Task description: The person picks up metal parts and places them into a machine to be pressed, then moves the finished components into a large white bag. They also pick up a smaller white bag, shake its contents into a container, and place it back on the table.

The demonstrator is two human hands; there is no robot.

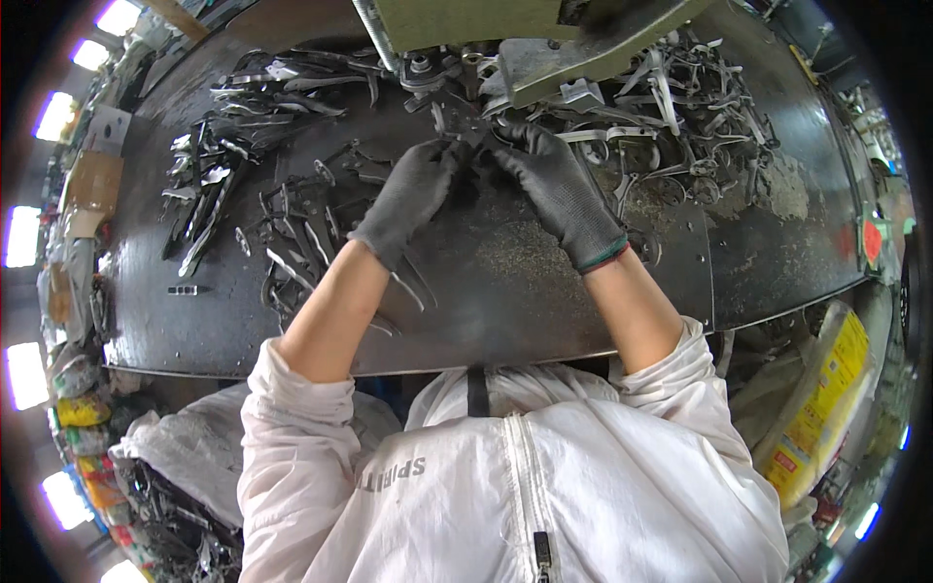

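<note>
My left hand (414, 192) and my right hand (556, 187), both in dark grey work gloves, meet just in front of a green machine (466, 21). The fingers of each are bent and pinched together. What they hold is small, dark and mostly hidden by the gloves. Right beyond my fingertips are the machine's metal fixture (428, 76) and a small pale metal piece (438, 117). Beside my left wrist lie scattered curved metal levers (309, 233). A tangled heap of metal parts (671, 117) spreads past my right hand.
A pile of long dark and silver levers (209, 185) covers the far left of the dark metal table (466, 330). A short metal block (183, 290) lies near its left edge. The machine's angled arm (603, 58) overhangs the back. A yellow-and-white sack (821, 408) stands at the lower right.
</note>
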